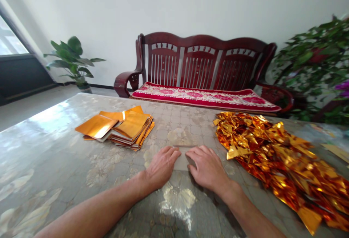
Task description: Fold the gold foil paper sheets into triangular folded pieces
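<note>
A pale grey-beige sheet of paper (181, 162) lies on the table between my hands, its far edge raised in a narrow fold. My left hand (163, 163) has its fingers together, pressing on the sheet's left side. At the right side, my right hand (206, 165) bears down with curled fingers, the thumb set apart toward me. Part of the sheet is covered by both hands. To the left sits an uneven stack of gold foil paper (133, 127). A long heap of folded gold foil pieces (261, 147) spreads on the right.
The patterned table (109, 183) has a shiny cover. Beyond it stands a dark red wooden bench (200, 63) with a red floral mat (196, 94). Clear plastic (319, 132) lies at the right edge. Potted plants (73, 58) flank the bench.
</note>
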